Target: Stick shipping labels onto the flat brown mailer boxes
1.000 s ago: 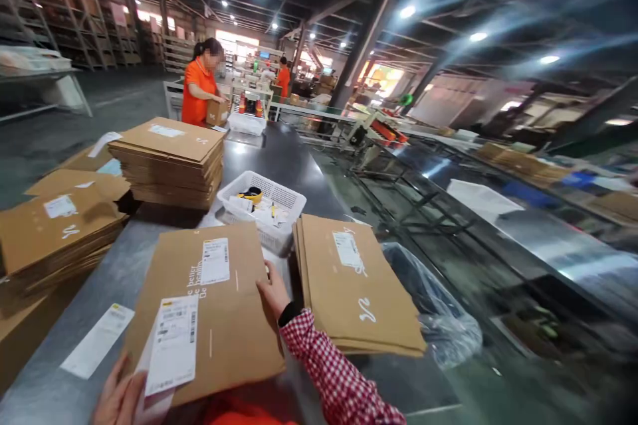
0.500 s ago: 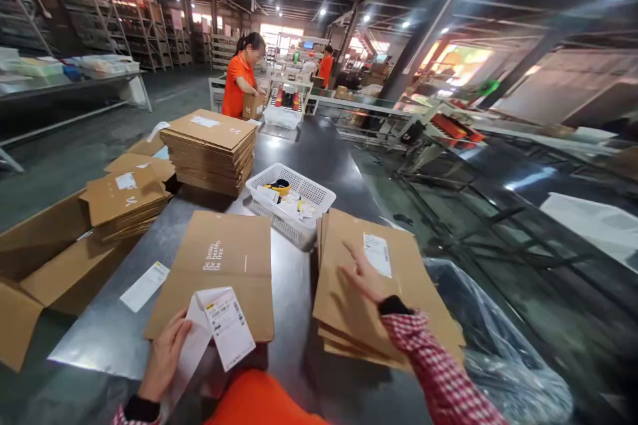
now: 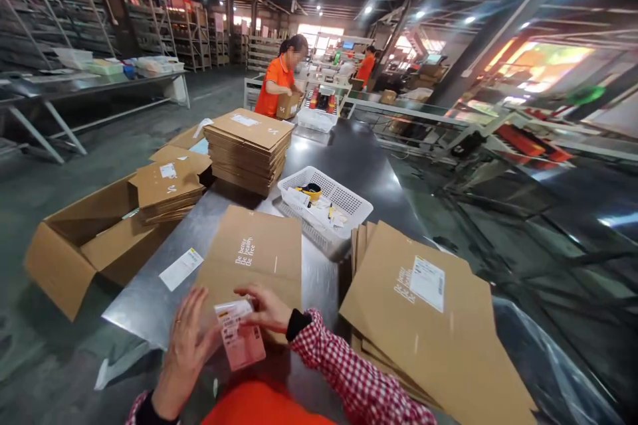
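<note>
Both hands meet over the near edge of a flat cardboard box [image 3: 259, 255] lying on the steel table [image 3: 349, 159]. My left hand [image 3: 187, 345] and my right hand [image 3: 266, 309] each pinch a shipping label [image 3: 239, 335], which they hold between them just above the box. The right sleeve is red-and-white checked. To the right lies a stack of flat boxes [image 3: 428, 319]; the top one bears a stuck-on label.
A white basket [image 3: 326, 202] with tape and small items sits behind the box. Two more stacks of flat boxes [image 3: 249, 146] stand at left, beside an open carton [image 3: 80, 249] on the floor. A loose label strip [image 3: 180, 269] lies on the table. A person in orange [image 3: 279, 83] works at the far end.
My right hand left the right-hand stack and came back to the label in my left hand. The labelled box now tops the right stack. The view has shifted left.
</note>
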Tool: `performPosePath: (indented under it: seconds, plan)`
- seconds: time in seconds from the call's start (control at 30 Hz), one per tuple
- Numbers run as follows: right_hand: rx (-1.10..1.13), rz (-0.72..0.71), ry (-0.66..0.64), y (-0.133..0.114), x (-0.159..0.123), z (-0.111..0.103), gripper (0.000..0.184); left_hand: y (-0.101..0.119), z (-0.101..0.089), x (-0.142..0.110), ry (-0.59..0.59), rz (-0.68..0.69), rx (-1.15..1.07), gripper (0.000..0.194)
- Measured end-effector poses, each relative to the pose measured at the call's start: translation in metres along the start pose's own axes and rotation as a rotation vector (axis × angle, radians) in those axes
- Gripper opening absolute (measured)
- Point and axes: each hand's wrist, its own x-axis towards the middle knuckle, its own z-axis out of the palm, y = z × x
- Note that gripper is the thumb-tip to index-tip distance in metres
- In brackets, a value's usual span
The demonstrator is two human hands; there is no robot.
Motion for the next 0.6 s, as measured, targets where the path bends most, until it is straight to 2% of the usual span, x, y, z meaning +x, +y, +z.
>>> performPosePath:
  seconds: [0.07, 0.13, 0.2, 0.3, 0.43, 0.6]
  plan:
    - [0.086, -0.030, 0.019, -0.011, 0.001, 0.002, 0.059, 0.015, -0.011, 0.006, -0.143, -0.033, -0.155, 0.056]
    - [0.141, -0.034, 0.051, -0.021, 0.003, 0.006, 0.047, 0.024, -0.017, 0.014, -0.240, -0.194, -0.319, 0.051]
    - [0.195, -0.011, 0.081, -0.029, 0.004, 0.010, 0.039, 0.025, -0.018, 0.022, -0.266, -0.350, -0.463, 0.046]
    - [0.265, 0.066, 0.143, -0.037, 0.006, 0.016, 0.035, 0.019, -0.014, 0.032, -0.270, -0.448, -0.601, 0.045]
    - [0.260, 0.159, 0.268, -0.039, 0.013, 0.022, 0.028, 0.013, -0.008, 0.041, -0.273, -0.447, -0.539, 0.045]
    - [0.244, 0.217, 0.395, -0.036, 0.021, 0.030, 0.029, 0.013, -0.002, 0.049, -0.262, -0.397, -0.381, 0.055]
